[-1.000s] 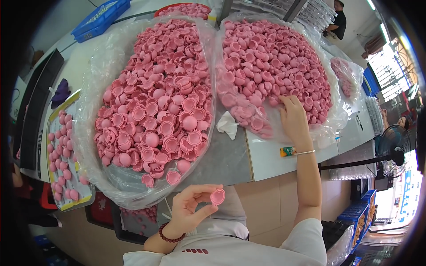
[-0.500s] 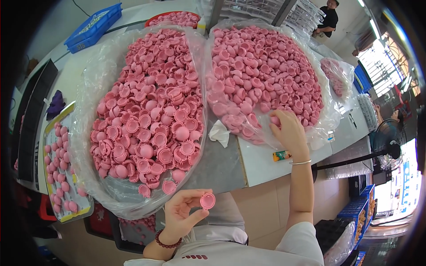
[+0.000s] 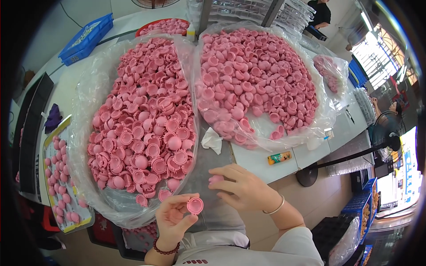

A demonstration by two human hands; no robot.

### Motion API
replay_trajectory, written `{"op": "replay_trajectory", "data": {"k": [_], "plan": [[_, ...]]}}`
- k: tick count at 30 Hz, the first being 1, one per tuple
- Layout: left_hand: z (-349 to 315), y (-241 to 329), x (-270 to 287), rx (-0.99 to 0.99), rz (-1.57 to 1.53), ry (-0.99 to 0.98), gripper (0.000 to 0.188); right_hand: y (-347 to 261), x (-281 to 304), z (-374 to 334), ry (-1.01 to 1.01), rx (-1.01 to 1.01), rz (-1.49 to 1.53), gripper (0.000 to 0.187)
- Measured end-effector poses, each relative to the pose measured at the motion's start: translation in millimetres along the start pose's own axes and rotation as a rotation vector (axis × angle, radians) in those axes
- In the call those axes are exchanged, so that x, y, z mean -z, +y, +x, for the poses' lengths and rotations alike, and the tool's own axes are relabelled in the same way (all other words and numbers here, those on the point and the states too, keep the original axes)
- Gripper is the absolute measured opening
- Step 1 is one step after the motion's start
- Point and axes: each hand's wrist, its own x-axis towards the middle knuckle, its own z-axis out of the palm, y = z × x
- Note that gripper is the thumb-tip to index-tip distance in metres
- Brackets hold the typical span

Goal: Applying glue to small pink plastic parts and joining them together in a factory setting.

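Near the table's front edge, my left hand (image 3: 174, 221) pinches a pink half-shell (image 3: 195, 205) between thumb and fingers, its hollow side facing up at me. To its right, my right hand (image 3: 239, 188) is closed on another pink plastic piece (image 3: 216, 179), partly hidden by the fingers; its exact form does not show. Beyond the hands lie two large clear plastic bags spread open: the left bag (image 3: 80, 128) is heaped with pink half-shells (image 3: 144, 115), and the right bag (image 3: 326, 117) holds a pile of pink pieces (image 3: 262, 71).
A tray (image 3: 84, 225) of closed pink balls stands at the left. An orange-and-green tube (image 3: 279, 158) and a crumpled white tissue (image 3: 212, 141) lie on the table. Farther back are a blue basket (image 3: 86, 39) and a red basin (image 3: 138, 32). A black fan (image 3: 385, 139) stands at the right.
My right hand has moved from the right bag toward my left hand, bringing a pink piece with it. The left hand still holds its half-shell, and the whole view has shifted slightly.
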Motion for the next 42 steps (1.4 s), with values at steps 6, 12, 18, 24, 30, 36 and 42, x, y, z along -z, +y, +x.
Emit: {"op": "replay_trajectory", "data": {"k": [6, 12, 18, 24, 30, 36, 42], "plan": [[0, -1, -4, 0.017, -0.007, 0.070, 0.039, 3, -15, -3, 0.180, -0.069, -0.106, 0.021], [-9, -1, -2, -0.024, 0.084, 0.099, 0.041, -8, -5, -3, 0.118, -0.162, 0.162, 0.024], [-3, -2, -3, -0.026, 0.161, 0.078, 0.039, -25, -10, -5, 0.233, -0.203, 0.714, 0.028], [1, -5, 0, -0.030, 0.159, 0.026, 0.040, -20, -24, 3, 0.186, -0.082, 0.731, 0.029], [0, -5, 3, -0.024, 0.236, -0.007, 0.036, -22, -34, 2, 0.224, 0.056, 0.461, 0.025], [-2, -7, 1, -0.023, 0.235, -0.019, 0.034, -21, -38, -6, 0.282, 0.025, 0.436, 0.026], [-1, -6, 3, 0.044, 0.142, -0.049, 0.036, -17, -39, -6, 0.285, 0.090, 0.400, 0.027]]}}
